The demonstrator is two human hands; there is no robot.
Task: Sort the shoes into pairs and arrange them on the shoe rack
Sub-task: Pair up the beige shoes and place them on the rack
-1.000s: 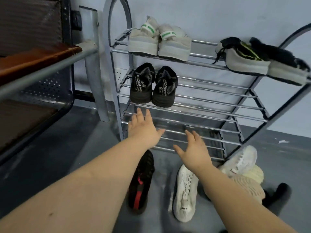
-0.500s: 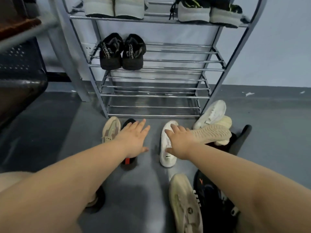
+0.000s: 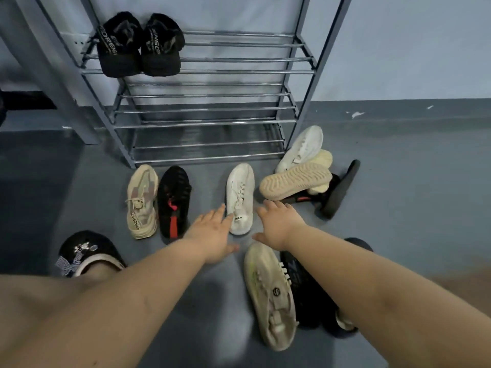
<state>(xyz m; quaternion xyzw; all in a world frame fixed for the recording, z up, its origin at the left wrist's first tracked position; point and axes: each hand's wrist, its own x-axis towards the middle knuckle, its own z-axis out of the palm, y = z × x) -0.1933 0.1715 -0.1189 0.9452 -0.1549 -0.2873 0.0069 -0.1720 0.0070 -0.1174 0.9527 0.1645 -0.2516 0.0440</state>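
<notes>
Head view: left hand [image 3: 212, 235] and right hand [image 3: 279, 227], both with released grip, flank a white sneaker [image 3: 240, 197] on the floor [image 3: 411, 195] before the shoe rack [image 3: 212, 120], apparently to pick it for pairing.

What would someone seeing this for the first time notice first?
Two bare forearms reach in, the left hand and right hand open on either side of a white sneaker on the grey floor. Loose shoes lie scattered around it, while a black pair sits on the metal shoe rack behind.
</notes>
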